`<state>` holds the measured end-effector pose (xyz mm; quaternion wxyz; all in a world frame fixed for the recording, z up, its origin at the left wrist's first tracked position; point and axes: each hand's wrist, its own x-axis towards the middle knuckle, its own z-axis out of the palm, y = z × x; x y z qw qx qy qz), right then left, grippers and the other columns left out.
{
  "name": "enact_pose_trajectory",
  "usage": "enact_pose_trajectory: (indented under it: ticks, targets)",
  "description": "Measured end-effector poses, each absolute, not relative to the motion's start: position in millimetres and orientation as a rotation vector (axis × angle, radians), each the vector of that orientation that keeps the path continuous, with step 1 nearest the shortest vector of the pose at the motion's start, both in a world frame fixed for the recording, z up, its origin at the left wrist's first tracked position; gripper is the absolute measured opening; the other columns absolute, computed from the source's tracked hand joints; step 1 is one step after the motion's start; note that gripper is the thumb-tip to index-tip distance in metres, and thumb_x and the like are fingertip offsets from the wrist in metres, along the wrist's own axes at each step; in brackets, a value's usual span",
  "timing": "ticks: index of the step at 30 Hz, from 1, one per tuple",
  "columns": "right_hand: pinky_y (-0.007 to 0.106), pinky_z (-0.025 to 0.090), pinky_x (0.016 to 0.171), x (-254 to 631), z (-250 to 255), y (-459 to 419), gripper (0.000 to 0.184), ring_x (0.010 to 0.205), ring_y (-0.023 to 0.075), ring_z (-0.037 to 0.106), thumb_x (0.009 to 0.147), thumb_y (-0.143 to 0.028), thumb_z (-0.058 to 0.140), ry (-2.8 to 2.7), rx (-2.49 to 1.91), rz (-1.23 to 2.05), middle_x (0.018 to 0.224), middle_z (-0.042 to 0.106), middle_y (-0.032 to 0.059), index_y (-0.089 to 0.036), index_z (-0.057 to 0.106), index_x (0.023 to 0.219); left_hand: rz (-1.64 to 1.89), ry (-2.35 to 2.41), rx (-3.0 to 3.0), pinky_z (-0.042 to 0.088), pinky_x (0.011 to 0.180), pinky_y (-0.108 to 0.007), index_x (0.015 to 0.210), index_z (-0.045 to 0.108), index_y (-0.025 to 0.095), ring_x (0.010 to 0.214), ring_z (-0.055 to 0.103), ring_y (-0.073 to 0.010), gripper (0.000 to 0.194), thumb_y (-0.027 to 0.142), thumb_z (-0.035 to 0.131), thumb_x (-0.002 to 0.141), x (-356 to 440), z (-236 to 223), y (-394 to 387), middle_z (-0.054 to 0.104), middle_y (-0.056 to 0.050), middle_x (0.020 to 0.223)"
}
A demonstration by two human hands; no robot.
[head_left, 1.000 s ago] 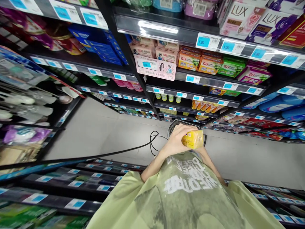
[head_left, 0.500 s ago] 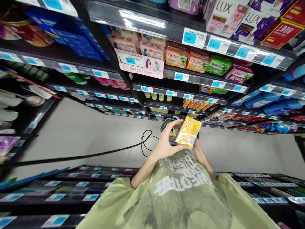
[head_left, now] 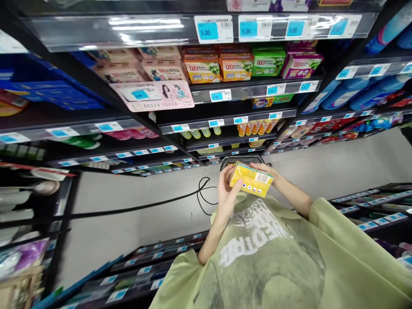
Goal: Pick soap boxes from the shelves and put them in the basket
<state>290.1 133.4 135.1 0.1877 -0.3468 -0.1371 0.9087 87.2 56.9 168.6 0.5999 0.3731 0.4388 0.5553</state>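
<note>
My left hand [head_left: 226,191] grips the left end of a yellow soap pack [head_left: 249,179], thumb on the near face and fingers behind. My right hand [head_left: 265,170] holds its right end, with fingers along the far edge. The pack lies nearly sideways in front of my chest. A white barcode patch and a row of small round icons show on its yellow faces. Just beyond my hands is a dark shopping basket [head_left: 234,159]; the pack and hands hide most of its inside.
Orange soap boxes [head_left: 202,69], green soap boxes [head_left: 268,62] and pink soap boxes [head_left: 162,69] stand on the shelf ahead. A pink promotional card [head_left: 174,101] juts from the shelf edge. On the floor at left lies a looped black cord [head_left: 201,193]. More shelves [head_left: 141,270] stand behind me.
The pack has turned from upright and slanted to nearly sideways, showing its icons along the lower face. My right hand has come up onto its right end. The view has shifted towards the shelf.
</note>
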Motion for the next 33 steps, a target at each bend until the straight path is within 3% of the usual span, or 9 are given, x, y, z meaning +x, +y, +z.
enact_pose_trajectory:
  ticks: [12, 19, 25, 33]
  targets:
    - [0.031, 0.069, 0.082, 280, 146, 140, 0.042, 0.078, 0.0225, 0.086, 0.113, -0.044, 0.051, -0.364, -0.998, 2.603, 0.092, 0.088, 0.0069, -0.014, 0.075, 0.129, 1.342, 1.072, 0.871, 0.053, 0.114, -0.043, 0.134, 0.065, 0.032, 0.132, 0.067, -0.0293, 0.057, 0.056, 0.087, 0.087, 86, 168, 54, 0.07, -0.008, 0.14]
    - [0.035, 0.069, 0.089, 274, 150, 140, 0.043, 0.084, 0.0245, 0.087, 0.113, -0.043, 0.049, -0.346, -0.983, 2.611, 0.103, 0.088, 0.008, -0.015, 0.072, 0.137, 1.354, 1.077, 0.884, 0.052, 0.115, -0.044, 0.133, 0.065, 0.032, 0.133, 0.066, -0.0292, 0.056, 0.055, 0.087, 0.087, 84, 168, 53, 0.07, -0.008, 0.14]
    - [0.032, 0.07, 0.082, 271, 152, 138, 0.043, 0.076, 0.0226, 0.085, 0.114, -0.041, 0.044, -0.303, -1.036, 2.584, 0.09, 0.087, 0.006, -0.014, 0.073, 0.131, 1.349, 1.083, 0.906, 0.052, 0.114, -0.044, 0.133, 0.065, 0.032, 0.132, 0.067, -0.0294, 0.055, 0.056, 0.086, 0.088, 83, 167, 53, 0.07, -0.007, 0.139]
    - [0.035, 0.07, 0.086, 269, 155, 136, 0.046, 0.079, 0.0241, 0.086, 0.115, -0.036, 0.039, -0.292, -1.058, 2.573, 0.098, 0.088, 0.0077, -0.012, 0.069, 0.141, 1.358, 1.105, 0.893, 0.052, 0.112, -0.043, 0.132, 0.066, 0.032, 0.131, 0.066, -0.0295, 0.055, 0.056, 0.087, 0.087, 81, 167, 52, 0.069, -0.008, 0.139]
